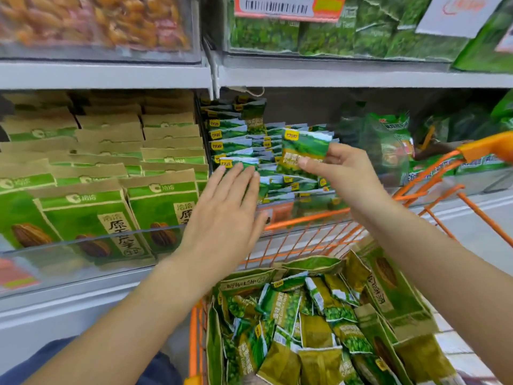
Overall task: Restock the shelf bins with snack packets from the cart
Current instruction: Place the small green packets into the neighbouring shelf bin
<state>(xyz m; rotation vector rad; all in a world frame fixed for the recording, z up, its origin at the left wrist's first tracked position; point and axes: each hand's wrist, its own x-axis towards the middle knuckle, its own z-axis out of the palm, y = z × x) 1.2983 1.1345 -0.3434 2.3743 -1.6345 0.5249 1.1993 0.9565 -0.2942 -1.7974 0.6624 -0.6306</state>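
Note:
My right hand (340,169) pinches a small green pea snack packet (304,147) and holds it upright over the middle shelf bin. That bin (308,208) has a clear front wall and holds several rows of the same green packets (236,140). My left hand (227,209) reaches out flat with straight fingers, its fingertips touching the packets at the bin's left side. Below, the orange cart (305,234) holds a loose heap of several green and olive pea packets (288,323).
Left of the bin stand rows of large green and brown seed bags (161,207) behind a clear guard. Upper bins hold orange snacks (91,20) and green packs (333,31). The cart's orange handle (488,147) is at the right, with more green bags behind it.

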